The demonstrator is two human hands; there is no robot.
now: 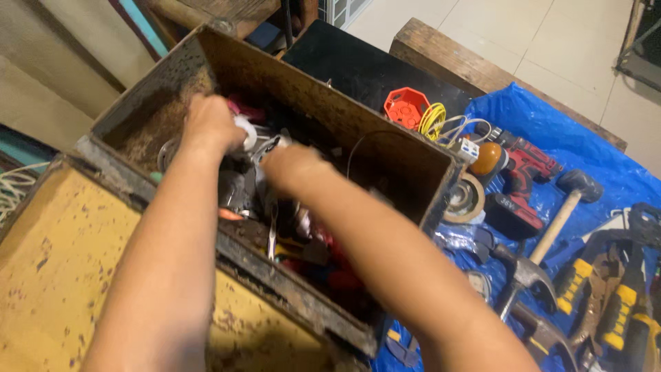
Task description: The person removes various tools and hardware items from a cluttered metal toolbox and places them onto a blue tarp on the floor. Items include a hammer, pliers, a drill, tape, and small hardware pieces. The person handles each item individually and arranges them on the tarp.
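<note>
Both my hands reach down into an open, rusty metal toolbox (385,148) with a yellow outer side (62,262). My left hand (210,124) is deep in the box among jumbled tools, fingers curled near a white object (246,132); what it grips is blurred. My right hand (292,169) is beside it over the same heap, fingers hidden among metal parts. Red-handled tools (337,272) and a thin metal tool (272,238) lie in the box below my right forearm.
A blue tarp (606,158) on the right carries a red cordless drill (527,172), a rubber mallet (571,200), claw hammers (523,275), yellow-handled pliers (613,310), an orange plastic box (406,107) and coiled wires (441,124). A wooden plank (447,58) lies behind.
</note>
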